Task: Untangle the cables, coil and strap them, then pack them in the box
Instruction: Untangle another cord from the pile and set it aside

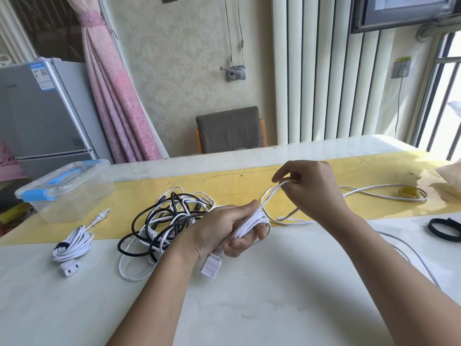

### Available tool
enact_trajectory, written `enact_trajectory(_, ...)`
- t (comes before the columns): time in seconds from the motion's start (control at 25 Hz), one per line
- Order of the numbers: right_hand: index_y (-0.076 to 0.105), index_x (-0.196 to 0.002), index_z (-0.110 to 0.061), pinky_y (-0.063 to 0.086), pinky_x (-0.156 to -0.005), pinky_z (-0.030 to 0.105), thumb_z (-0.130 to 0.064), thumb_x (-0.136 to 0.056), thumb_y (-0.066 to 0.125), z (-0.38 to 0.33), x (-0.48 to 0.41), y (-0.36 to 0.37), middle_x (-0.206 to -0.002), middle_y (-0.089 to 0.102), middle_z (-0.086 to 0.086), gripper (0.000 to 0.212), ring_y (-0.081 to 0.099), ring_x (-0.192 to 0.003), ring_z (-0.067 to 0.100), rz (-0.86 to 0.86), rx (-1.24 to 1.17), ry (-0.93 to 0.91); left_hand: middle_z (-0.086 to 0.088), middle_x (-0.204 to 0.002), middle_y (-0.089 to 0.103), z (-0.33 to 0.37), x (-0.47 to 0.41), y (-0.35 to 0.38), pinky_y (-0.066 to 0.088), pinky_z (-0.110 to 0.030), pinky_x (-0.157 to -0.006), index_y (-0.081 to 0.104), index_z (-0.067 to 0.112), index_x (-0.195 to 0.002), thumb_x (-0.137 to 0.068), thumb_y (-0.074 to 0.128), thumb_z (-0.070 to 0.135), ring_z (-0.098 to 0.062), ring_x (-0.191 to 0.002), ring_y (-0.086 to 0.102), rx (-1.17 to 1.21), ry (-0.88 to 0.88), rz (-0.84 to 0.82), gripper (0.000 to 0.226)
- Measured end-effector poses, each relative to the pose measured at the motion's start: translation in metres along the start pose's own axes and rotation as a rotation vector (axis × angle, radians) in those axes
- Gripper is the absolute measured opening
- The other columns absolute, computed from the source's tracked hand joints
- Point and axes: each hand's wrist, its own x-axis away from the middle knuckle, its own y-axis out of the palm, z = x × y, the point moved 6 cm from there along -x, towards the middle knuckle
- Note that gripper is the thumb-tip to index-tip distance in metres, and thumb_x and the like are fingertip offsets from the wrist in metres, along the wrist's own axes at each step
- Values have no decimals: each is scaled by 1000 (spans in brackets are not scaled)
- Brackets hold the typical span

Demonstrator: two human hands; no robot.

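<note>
Above the desk, left grip clasps the white coil; right grip pinches its next loop, seemingly untwisted: lay turns evenly.

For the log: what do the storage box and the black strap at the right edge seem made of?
The storage box looks like clear glossy hard plastic: the yellow runner shows through its walls, and its lid has blue clips. The black strap looks matte and soft, probably fabric hook-and-loop, but too small to confirm.
</note>
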Motion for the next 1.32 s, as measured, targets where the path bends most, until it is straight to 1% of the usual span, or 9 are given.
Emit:
enact_trajectory(0.12,74,-74,-18,30,-44,13,5,-74,54,13,-4,-2,-40,48,-18,30,45,-46,5,9,-24,86,10,-41,31,4,7,8,20,-14,-33,63,20,-73,-88,50,57,-2,-31,20,171,16,-276,42)
enact_trajectory(0.28,73,-79,-24,31,-44,18,-1,-80,53,17,-2,24,-41,48,-10,30,45,-45,8,-205,99,51,6,-50,36,24,14,11,22,-18,-38,60,7,-92,-102,34,41,-6,-35,24,599,185,-601,43)
enact_trajectory(0.48,69,-102,-23,36,-59,14,-17,-93,57,4,11,47,-70,55,-9,17,50,-64,4,-369,38,-62,5,-49,27,34,13,-24,28,-26,-48,54,1,-86,-102,32,25,-7,-39,22,1005,380,-399,36)
enact_trajectory(0.6,68,-102,-20,35,-54,10,-28,-95,56,-6,13,48,-71,55,-11,17,49,-58,-1,-423,-146,-39,-2,-56,35,31,15,-44,29,-26,-52,53,2,-85,-100,32,24,-14,-46,30,1088,432,-252,34)
enact_trajectory(0.84,69,-86,-14,25,-41,13,-18,-99,47,23,-2,25,-60,40,-1,26,31,-41,5,-107,-580,349,3,-45,25,37,31,-47,18,-23,-40,44,12,-76,-101,30,25,-7,-37,18,951,466,-279,31)
enact_trajectory(1.0,69,-99,-18,31,-45,11,-9,-97,47,21,-5,15,-49,51,-15,24,45,-46,-1,-83,-106,126,3,-47,28,40,31,-50,21,-23,-43,44,13,-78,-101,30,25,-8,-38,21,941,513,-299,29)
enact_trajectory(1.08,72,-102,-19,34,-48,12,-12,-97,50,16,1,30,-53,52,-15,23,47,-50,-3,-311,80,17,0,-58,36,41,29,-59,29,-25,-50,52,6,-85,-101,31,24,-9,-46,29,1068,585,-247,31)
enact_trajectory(1.16,73,-104,-27,34,-48,13,-23,-96,53,13,14,49,-64,55,-8,22,45,-49,0,-616,115,11,1,-63,42,38,24,-73,37,-22,-53,55,6,-89,-101,34,24,-8,-51,36,1092,667,-13,30)
enact_trajectory(1.32,73,-101,-36,30,-46,11,-31,-95,57,-11,33,59,-65,51,-7,19,38,-47,4,-876,-41,-12,8,-57,44,29,22,-85,37,-16,-47,49,14,-87,-104,31,24,-5,-45,39,411,604,708,27)
